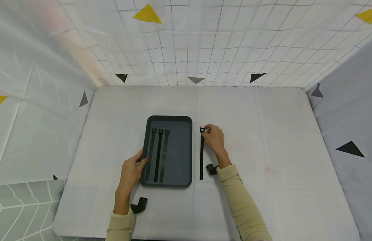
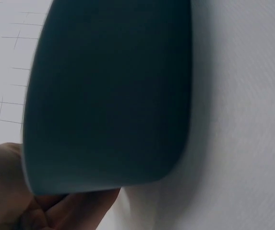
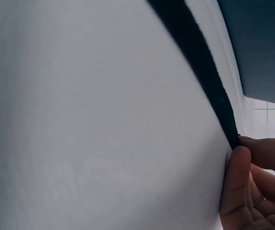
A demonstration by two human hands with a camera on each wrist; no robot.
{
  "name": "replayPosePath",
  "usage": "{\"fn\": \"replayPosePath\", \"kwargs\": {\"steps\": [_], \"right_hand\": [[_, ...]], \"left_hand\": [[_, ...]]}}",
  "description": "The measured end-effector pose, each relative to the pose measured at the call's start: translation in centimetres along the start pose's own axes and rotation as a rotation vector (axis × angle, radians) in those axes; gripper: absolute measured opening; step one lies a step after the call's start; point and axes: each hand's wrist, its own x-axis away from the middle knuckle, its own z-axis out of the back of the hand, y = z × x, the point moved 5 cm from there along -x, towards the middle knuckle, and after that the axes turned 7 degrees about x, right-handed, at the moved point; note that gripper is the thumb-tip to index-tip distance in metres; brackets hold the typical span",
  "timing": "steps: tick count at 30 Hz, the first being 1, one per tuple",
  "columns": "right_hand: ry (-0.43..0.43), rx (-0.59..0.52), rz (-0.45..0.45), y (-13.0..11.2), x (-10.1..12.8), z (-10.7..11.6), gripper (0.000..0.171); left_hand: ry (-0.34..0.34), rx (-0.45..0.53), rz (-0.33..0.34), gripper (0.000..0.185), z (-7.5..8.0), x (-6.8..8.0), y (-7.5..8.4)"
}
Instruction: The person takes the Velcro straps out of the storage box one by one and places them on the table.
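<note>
My left hand [image 1: 131, 170] grips the left wall of a dark grey rectangular tray [image 1: 179, 154], thumb over the rim; in the left wrist view its fingers [image 2: 84, 208] show beside the tray's end. Three black hook-and-loop cable ties lie side by side lengthwise in the tray's left half, the middle tie [image 1: 158, 155] among them, slotted heads at the far end. Right of the tray, my right hand [image 1: 214, 137] pinches a fourth such cable tie [image 1: 201, 157] just below its slotted head. Its tail points toward me, parallel to the tray's side; the right wrist view shows thumb and finger on the strap [image 3: 204, 72].
The table [image 1: 279, 144] has a white cloth cover. White sheets enclose it, with a gridded back wall [image 1: 186, 43] bearing yellow, grey and black triangles. A black wrist device [image 1: 139, 205] sits at the left cuff, another black device [image 1: 212, 169] at the right cuff.
</note>
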Motion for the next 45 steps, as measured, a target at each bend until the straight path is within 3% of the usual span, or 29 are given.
{"fn": "replayPosePath", "kwargs": {"steps": [16,30,45], "right_hand": [[0.000,-0.119,0.006,0.0,1.2,1.1,0.040],[0.076,-0.384,0.039,-1.1,2.0,3.1,0.041],[0.113,-0.432,0.107,-3.0,3.1,4.6,0.035]], "left_hand": [[0.005,-0.019,-0.010,0.050,-0.1,0.0,0.0],[0.001,-0.019,-0.003,0.050,0.0,0.0,0.0],[-0.001,-0.017,-0.009,0.050,-0.1,0.0,0.0]]}}
